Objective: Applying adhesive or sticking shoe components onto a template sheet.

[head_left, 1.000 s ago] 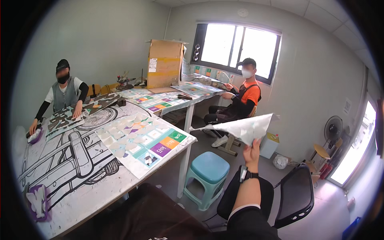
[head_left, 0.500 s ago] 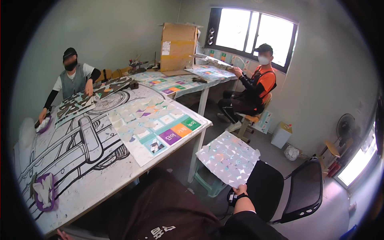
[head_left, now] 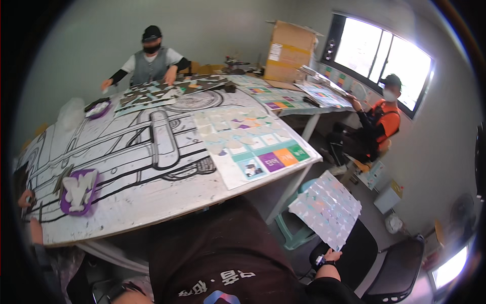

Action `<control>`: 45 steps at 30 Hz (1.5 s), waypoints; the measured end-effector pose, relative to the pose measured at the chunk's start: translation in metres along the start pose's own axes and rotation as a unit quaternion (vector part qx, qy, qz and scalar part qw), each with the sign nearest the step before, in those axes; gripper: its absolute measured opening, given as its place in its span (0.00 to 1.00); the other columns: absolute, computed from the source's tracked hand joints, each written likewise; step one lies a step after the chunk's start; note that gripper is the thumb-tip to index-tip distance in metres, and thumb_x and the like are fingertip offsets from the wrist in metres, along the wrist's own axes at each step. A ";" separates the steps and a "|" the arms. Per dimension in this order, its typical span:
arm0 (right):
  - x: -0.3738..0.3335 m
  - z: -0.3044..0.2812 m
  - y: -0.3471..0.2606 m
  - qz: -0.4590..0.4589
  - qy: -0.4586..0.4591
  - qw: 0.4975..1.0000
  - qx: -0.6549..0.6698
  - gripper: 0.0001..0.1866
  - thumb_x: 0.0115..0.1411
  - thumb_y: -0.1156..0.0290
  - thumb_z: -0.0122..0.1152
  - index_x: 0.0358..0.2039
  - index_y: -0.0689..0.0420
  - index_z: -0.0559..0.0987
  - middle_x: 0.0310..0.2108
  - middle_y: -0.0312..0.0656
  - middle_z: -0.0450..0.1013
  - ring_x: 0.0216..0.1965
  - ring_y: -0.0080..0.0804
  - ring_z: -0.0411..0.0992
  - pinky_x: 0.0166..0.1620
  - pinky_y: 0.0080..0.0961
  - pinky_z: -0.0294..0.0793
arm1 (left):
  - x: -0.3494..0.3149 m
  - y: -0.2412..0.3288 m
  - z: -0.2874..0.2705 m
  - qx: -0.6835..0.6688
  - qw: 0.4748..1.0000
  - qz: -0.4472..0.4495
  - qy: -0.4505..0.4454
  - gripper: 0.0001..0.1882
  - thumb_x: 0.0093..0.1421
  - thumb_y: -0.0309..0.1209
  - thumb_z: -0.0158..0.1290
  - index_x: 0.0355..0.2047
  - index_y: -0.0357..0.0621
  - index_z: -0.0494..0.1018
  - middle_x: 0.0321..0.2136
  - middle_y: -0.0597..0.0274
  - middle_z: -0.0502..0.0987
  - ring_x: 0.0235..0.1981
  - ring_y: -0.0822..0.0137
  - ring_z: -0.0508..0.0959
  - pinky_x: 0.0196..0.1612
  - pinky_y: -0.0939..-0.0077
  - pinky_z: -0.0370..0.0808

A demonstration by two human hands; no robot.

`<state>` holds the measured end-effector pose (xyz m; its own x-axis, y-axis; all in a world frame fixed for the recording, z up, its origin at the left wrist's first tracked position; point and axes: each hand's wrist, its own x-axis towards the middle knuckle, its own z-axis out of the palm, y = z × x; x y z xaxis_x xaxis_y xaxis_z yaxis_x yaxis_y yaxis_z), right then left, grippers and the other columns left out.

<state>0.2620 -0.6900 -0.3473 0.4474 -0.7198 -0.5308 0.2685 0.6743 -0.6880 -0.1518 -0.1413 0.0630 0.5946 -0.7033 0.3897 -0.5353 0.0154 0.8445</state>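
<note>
My right hand (head_left: 332, 255) grips the near corner of a flat sheet (head_left: 328, 209) covered with pale, irregular patches and teal and orange bits. The sheet hangs tilted over a green plastic stool (head_left: 295, 230) and beside a black chair. At the lower edge shows a bare forearm with a dark wristband (head_left: 121, 291), seemingly my left one; its fingers cannot be made out. Nearest to my body on the table lies a printed sheet (head_left: 243, 152) with coloured squares, partly covered by pale, rounded pieces.
A white table (head_left: 126, 207) with black line drawing carries a purple basket (head_left: 94, 202) of white pieces. Across it a person (head_left: 152, 63) handles a patterned board; another in orange (head_left: 387, 119) sits right. At the left edge is a blurred hand (head_left: 25, 198), apparently another person's. A black chair (head_left: 397, 268) stands right.
The view has swung left, so the scene sits farther right. The patched sheet stays in my right hand. A hand and arm have come into view at the left edge.
</note>
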 end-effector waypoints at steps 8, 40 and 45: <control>0.029 -0.059 0.006 -0.392 -0.021 0.718 -0.575 0.12 0.53 0.75 0.45 0.27 0.70 0.75 0.27 0.54 0.74 0.24 0.38 0.72 0.29 0.38 0.68 | 0.008 -0.084 0.033 0.511 0.680 -0.239 0.469 0.46 0.44 0.24 0.46 0.61 0.30 0.33 0.63 0.44 0.33 0.64 0.49 0.38 0.63 0.58 0.31; -0.041 -0.053 -0.012 -0.494 -0.180 0.330 -0.784 0.28 0.58 0.58 0.43 0.56 0.60 0.61 0.59 0.46 0.55 0.59 0.45 0.54 0.58 0.46 0.51 | -0.070 -0.161 0.036 0.248 0.748 -0.582 0.201 0.23 0.57 0.25 0.43 0.54 0.38 0.61 0.53 0.45 0.64 0.55 0.51 0.64 0.55 0.70 0.62; -0.058 -0.058 -0.026 -0.467 -0.201 0.349 -0.787 0.30 0.55 0.59 0.49 0.54 0.63 0.62 0.57 0.49 0.58 0.58 0.46 0.55 0.58 0.45 0.52 | -0.067 -0.155 0.041 0.237 0.745 -0.574 0.243 0.23 0.57 0.25 0.44 0.54 0.37 0.61 0.52 0.44 0.65 0.55 0.51 0.64 0.55 0.70 0.62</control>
<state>0.1795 -0.6760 -0.3274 0.9605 -0.2096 0.1832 -0.2029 -0.9777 -0.0544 -0.1337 -0.1262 -0.1087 0.9091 0.2836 -0.3050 0.4108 -0.7315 0.5442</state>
